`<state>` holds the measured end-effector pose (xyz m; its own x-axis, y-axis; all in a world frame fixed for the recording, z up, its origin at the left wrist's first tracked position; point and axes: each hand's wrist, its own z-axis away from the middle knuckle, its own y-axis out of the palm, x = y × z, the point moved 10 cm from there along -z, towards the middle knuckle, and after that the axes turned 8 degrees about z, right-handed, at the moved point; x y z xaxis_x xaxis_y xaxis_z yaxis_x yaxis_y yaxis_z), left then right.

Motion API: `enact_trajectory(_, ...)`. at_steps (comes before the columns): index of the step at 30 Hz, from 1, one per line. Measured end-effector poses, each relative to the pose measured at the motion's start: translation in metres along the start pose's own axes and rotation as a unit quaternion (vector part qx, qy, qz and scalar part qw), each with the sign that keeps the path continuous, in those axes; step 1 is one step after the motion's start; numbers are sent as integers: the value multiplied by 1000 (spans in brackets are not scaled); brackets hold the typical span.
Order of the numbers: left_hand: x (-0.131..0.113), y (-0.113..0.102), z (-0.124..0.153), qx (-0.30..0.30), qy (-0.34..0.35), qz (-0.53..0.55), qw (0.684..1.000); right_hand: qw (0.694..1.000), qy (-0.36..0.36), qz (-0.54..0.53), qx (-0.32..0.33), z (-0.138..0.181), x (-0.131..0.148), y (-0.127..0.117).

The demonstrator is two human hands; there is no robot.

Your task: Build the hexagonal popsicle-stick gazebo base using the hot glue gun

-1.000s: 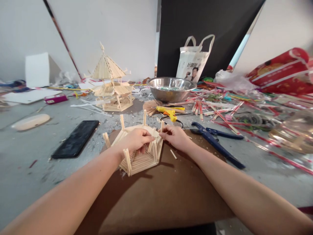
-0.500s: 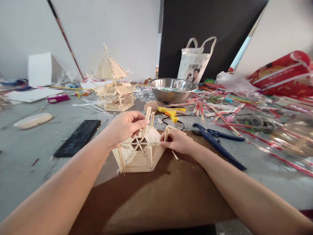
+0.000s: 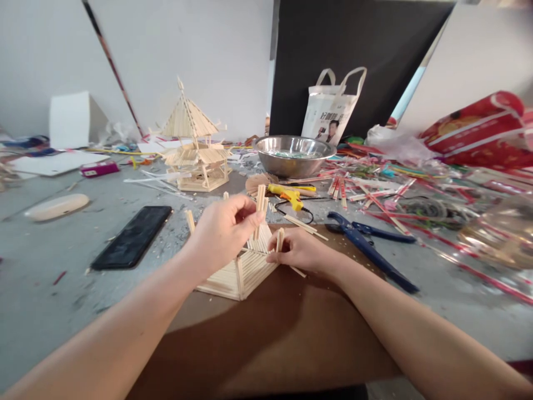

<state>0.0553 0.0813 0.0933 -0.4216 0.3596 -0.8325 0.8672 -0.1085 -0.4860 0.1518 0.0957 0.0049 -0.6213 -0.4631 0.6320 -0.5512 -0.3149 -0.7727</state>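
A hexagonal frame of pale wooden sticks (image 3: 239, 272) with upright posts rests on a brown board (image 3: 266, 328) in front of me. My left hand (image 3: 222, 230) is closed over its far side, thumb and fingers pinching an upright post. My right hand (image 3: 297, 250) is closed on the post at the frame's right corner. A few loose sticks (image 3: 306, 225) lie just beyond my right hand.
A finished stick pagoda (image 3: 194, 147) stands behind. A black phone (image 3: 133, 236) lies to the left, blue cutters (image 3: 368, 244) to the right, a yellow glue gun (image 3: 289, 194) and a steel bowl (image 3: 293, 153) beyond. Red-wrapped chopsticks (image 3: 375, 191) litter the right side.
The stick frame has been turned and set lower on the board, its open top no longer facing me. My left hand shifted from inside the frame to an upright post.
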Motion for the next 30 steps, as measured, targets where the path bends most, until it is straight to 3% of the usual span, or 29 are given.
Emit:
enact_trajectory(3,25,29,0,103,-92,97,986,999,5,-32,16,1,1,4)
enact_trajectory(7,50,49,0,136,-172,240,946,998,-8,-36,44,3,9,8)
enact_trajectory(10,61,64,3,167,-230,357,890,993,-7,-88,82,6,12,15)
enact_trajectory(13,70,71,4,168,-265,424,850,966,33,-200,163,12,8,30)
enact_trajectory(16,81,75,5,174,-278,409,851,926,61,-293,233,19,6,38)
enact_trajectory(18,87,79,6,188,-279,381,861,920,91,-311,222,18,-3,34)
enact_trajectory(23,95,92,10,242,-273,306,879,931,172,-306,96,9,-34,14)
enact_trajectory(30,95,97,12,268,-261,252,893,938,198,-284,15,1,-46,10)
